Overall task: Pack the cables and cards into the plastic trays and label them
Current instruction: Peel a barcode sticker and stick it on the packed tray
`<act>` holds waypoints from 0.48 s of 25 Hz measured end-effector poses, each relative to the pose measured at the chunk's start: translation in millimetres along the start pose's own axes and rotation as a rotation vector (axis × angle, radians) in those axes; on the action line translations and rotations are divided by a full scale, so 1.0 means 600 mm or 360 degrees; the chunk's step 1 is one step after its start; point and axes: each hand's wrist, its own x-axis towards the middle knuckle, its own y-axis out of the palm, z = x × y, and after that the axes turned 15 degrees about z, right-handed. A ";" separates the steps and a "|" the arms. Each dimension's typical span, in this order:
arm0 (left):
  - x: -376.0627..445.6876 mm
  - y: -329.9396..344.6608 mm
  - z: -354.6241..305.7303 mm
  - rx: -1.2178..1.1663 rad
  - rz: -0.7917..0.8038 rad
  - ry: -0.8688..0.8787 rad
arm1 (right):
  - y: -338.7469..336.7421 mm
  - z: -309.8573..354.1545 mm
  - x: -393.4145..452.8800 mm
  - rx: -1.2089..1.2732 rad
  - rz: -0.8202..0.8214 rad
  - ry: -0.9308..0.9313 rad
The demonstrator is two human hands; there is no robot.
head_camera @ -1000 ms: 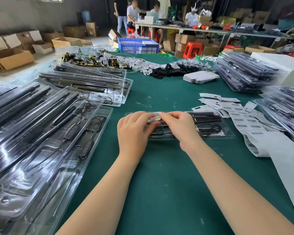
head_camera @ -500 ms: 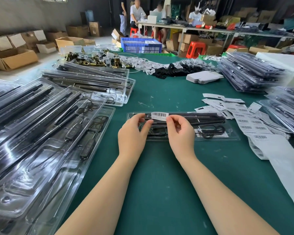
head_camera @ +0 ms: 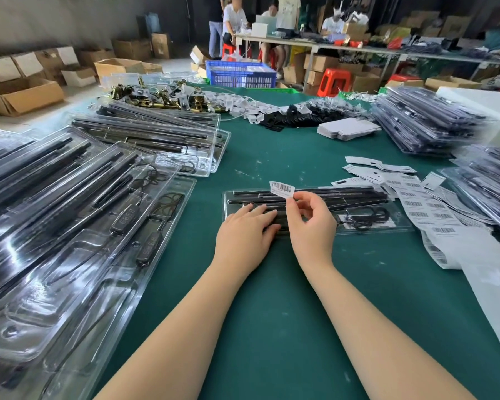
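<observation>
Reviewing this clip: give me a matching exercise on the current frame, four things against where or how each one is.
Things:
1. barcode label
2. left hand
3. blue crate
4. white card stack

States:
A. flat on the clear tray
B. on the floor beyond the table
C. pinched by the right hand
D. on the green table, far side

Pairs: 1-C, 2-A, 3-B, 4-D

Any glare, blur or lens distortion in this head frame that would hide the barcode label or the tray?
Head view: sharp at centre, label bars visible, its small print not readable; right hand and left hand crisp; strong glare on left trays; right stacks smeared toward the edge; wide-angle bending at borders; centre tray lightly reflective.
</observation>
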 end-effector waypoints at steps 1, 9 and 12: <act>0.000 0.001 0.001 -0.0026 -0.0024 -0.0098 | -0.002 0.001 0.000 0.0008 -0.0007 0.0021; -0.009 -0.012 0.015 -0.0888 -0.0241 -0.0282 | -0.007 -0.001 -0.001 0.0028 0.0037 0.0137; -0.011 -0.018 0.013 -0.1168 -0.0395 -0.0273 | -0.008 0.001 -0.001 0.0005 0.0065 0.0119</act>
